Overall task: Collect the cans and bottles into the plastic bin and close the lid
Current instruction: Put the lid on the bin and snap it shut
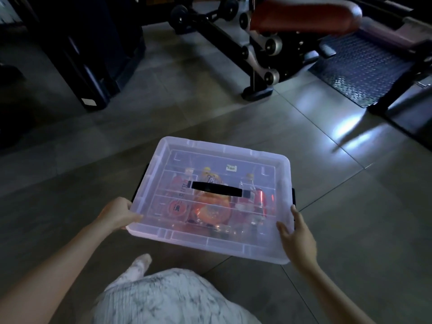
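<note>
Gripping the translucent lid (233, 244) at its near corners, the left hand (117, 215) curls its fingers over the edge while the right hand (297, 237) lies flatter against the side, fingers loosely spread. Held level over the plastic bin (294, 197) on the tiled floor (339, 206), the lid lines up for seating. Cans and bottles (210, 206) show through it, already inside; black side latches look unfastened, though I cannot tell for sure.

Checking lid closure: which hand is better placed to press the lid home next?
Probably the left. The left hand already grips the lid at its near-left edge, thumb on top. The right hand is open beside the near-right corner, fingers only touching the rim.
</note>
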Available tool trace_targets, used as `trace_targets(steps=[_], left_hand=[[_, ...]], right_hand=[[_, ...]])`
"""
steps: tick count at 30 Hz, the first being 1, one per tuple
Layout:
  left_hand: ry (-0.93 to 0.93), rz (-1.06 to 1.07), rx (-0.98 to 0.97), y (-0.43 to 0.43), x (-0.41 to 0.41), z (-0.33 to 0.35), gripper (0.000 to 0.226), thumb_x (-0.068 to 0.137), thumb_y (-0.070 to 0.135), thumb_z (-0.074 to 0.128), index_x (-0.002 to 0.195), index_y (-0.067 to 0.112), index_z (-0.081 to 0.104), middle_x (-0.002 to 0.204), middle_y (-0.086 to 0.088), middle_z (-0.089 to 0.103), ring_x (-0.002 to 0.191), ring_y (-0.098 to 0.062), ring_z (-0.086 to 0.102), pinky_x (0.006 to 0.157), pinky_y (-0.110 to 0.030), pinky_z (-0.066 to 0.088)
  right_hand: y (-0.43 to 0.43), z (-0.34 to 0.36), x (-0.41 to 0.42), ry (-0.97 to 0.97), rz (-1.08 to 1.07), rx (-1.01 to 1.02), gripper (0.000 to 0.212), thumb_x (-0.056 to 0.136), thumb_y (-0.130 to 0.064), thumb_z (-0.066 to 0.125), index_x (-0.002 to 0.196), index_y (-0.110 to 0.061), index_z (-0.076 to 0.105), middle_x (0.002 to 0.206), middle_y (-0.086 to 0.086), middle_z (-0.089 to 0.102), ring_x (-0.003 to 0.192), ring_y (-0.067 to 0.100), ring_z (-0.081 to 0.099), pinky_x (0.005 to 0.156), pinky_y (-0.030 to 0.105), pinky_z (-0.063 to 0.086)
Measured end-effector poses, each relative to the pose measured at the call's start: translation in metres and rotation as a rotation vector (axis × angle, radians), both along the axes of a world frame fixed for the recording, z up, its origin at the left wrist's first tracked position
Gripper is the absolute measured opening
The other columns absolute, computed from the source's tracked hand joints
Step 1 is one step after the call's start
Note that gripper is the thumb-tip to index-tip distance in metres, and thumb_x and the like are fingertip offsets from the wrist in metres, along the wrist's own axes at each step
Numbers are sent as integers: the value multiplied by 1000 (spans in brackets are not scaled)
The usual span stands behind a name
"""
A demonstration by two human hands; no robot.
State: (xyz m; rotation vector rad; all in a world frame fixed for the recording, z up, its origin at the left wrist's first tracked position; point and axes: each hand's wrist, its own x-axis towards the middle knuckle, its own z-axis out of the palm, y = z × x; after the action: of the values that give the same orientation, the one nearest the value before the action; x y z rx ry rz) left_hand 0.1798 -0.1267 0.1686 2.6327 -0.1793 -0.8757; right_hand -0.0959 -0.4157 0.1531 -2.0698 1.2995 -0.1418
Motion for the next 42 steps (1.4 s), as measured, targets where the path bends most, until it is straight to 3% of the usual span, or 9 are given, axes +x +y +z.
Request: trace_targets(steps=[6,10,12,14,19,22,29,36,42], left_hand=[[155,2,20,0,24,3,51,73,43,71,95,-3,67,94,-24,68,77,-28,61,67,-37,47],[237,294,-238,-9,33,3,65,74,62,60,115,11,59,131,-17,52,119,-36,49,100,-53,39],[395,388,-312,-11,34,0,65,67,68,61,109,19,61,129,-15,55,115,-36,53,96,-55,42],[533,469,-457,-16,30,3,45,77,54,59,103,17,62,114,-17,62,100,-35,61,77,-47,50],[549,529,-604,-14,28,1,41,75,45,67,102,14,66,110,-16,66,101,-35,63,82,-48,53],[295,538,-518,-18,31,2,48,70,42,75,99,6,62,112,-17,65,93,-30,63,84,-42,52],[-13,206,-335,-33,18,5,62,84,37,62,135,14,36,123,-2,55,106,-29,58,85,-43,50],[-339,95,-36,-58,-5,3,52,96,19,42,143,4,24,129,-25,56,114,-41,56,82,-44,47],[-388,212,-101,-40,15,6,44,94,24,47,133,7,38,118,-21,62,100,-38,64,81,-48,55]], right_hand=[[-34,8,2,96,99,-155,53,85,-46,58,130,-20,51,100,2,59,86,18,56,58,23,41],[-66,1,22,-99,-214,414,90,72,-48,74,142,-16,29,136,18,47,115,34,53,93,48,48],[-80,-5,28,-127,-282,731,95,61,-46,80,136,-6,39,125,20,55,104,37,60,81,46,53],[-81,-1,30,-115,-232,830,65,71,-41,72,118,1,56,105,20,63,88,36,63,73,41,53],[-86,-6,30,-118,-225,639,41,71,-34,76,86,1,64,83,17,68,74,32,64,67,36,52],[-84,-8,38,-25,-233,308,35,69,-32,76,69,-1,60,68,14,59,59,25,54,60,32,43],[-65,-11,44,-38,-116,351,53,77,-25,71,120,-2,50,102,15,64,70,21,63,52,29,51],[-38,-4,56,40,-170,85,34,91,-25,52,113,1,46,111,25,60,95,39,58,69,34,39],[-38,19,95,14,-90,-34,29,91,-22,53,105,3,51,97,20,59,78,32,52,63,31,33]])
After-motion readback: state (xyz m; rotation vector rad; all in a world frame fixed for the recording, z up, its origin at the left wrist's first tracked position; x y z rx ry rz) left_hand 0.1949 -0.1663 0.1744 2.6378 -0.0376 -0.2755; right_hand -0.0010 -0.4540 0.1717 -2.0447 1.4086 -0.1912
